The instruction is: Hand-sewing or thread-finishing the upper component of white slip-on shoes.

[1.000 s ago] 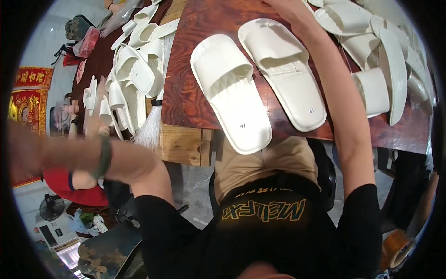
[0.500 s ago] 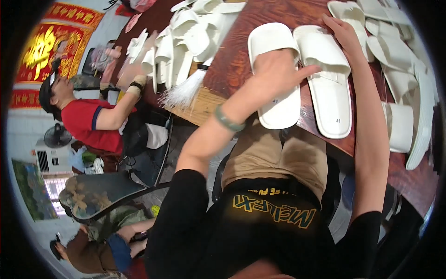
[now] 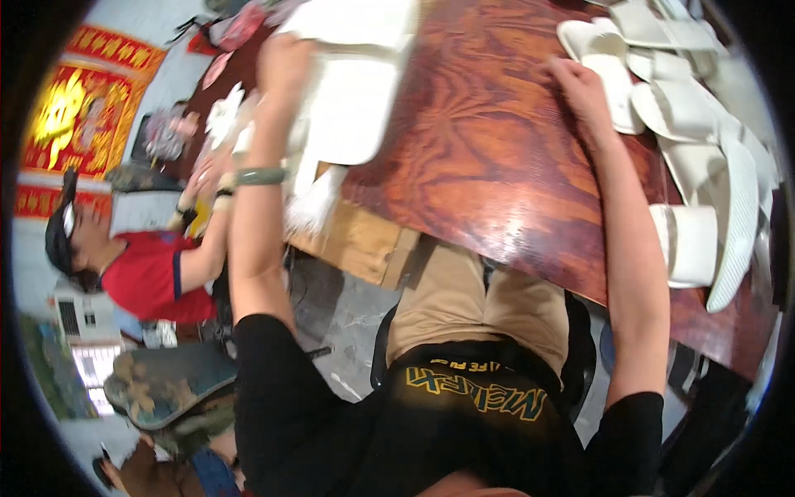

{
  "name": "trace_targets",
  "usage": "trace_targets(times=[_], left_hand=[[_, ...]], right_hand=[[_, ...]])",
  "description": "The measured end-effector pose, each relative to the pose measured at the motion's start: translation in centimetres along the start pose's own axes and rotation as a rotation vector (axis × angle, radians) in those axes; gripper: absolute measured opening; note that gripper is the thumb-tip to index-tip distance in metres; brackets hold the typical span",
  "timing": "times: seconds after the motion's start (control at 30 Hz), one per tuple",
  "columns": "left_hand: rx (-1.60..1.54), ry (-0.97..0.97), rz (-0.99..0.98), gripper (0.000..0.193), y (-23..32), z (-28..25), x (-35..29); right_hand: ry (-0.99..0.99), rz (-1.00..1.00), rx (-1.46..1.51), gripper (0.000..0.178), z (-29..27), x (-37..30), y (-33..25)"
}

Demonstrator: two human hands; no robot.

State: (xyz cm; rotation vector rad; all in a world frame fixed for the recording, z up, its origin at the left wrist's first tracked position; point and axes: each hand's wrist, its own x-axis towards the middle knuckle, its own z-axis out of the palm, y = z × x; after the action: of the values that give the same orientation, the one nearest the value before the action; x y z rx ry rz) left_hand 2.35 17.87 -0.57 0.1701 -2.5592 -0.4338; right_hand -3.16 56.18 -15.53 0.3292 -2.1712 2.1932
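Left hand (image 3: 283,70) out over the far-left side of the glossy red-brown table (image 3: 489,149), blurred, its fingers closed on the left edge of a white slipper (image 3: 352,108). Slipper lay strap end away from the wearer, heel end nearer; blur hid whether another sat beneath it. Green bangle (image 3: 260,176) on that wrist. Right hand (image 3: 578,91) well apart, fingers curled, just beside the heap of white slippers (image 3: 675,112) on the right; from where I stood I couldn't tell whether it gripped anything. White strands (image 3: 313,203) hung below the held slipper, over pale boards (image 3: 360,244). Co-worker in red (image 3: 149,269) sat leftward.
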Motion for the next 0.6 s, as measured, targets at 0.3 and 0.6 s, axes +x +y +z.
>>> trace_targets(times=[0.3, 0.6], left_hand=[[0.607, -0.203, 0.035, 0.046, -31.5, -4.2, 9.9], [0.231, -0.208, -0.365, 0.060, -38.8, 1.2, 3.2]], right_hand=[[0.032, -0.408, -0.709, 0.019, 5.2, -1.9, -2.2], [0.084, -0.540, -0.825, 0.013, 5.4, -1.8, -1.6]])
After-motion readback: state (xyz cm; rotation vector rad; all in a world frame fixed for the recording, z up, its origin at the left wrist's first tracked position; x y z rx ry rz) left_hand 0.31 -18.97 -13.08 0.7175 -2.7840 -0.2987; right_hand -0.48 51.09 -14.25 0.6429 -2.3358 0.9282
